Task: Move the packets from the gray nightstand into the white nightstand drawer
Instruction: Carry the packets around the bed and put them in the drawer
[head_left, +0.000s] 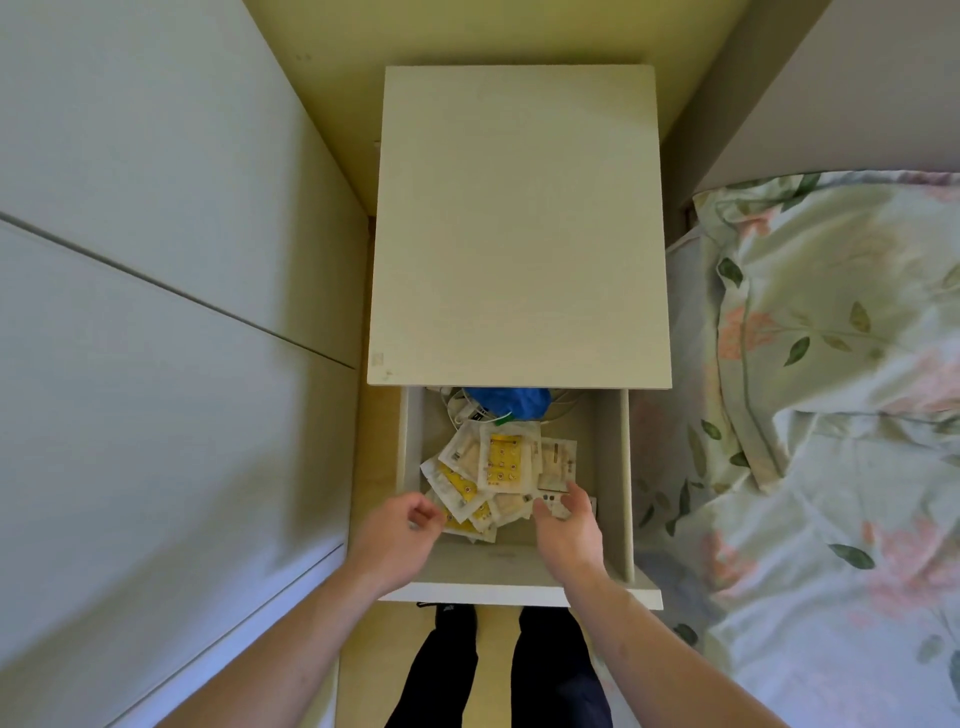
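The right hand (569, 525) has its fingers (575, 492) loosely spread and empty, resting on the packets (498, 478). The left hand (400, 535) hangs with curled fingers, holding nothing. The packets lie heaped toward the front left of the open drawer (608, 467) of the white nightstand (519, 223), likely just dropped.

White nightstand (519, 223) from above, top bare, its drawer (613, 467) pulled open toward us. On the drawer floor, a loose heap of packets (498, 467), white and yellow, overlapping. Behind them at the back, a blue bag (511, 401) and some white cord (457, 408), partly under the top.
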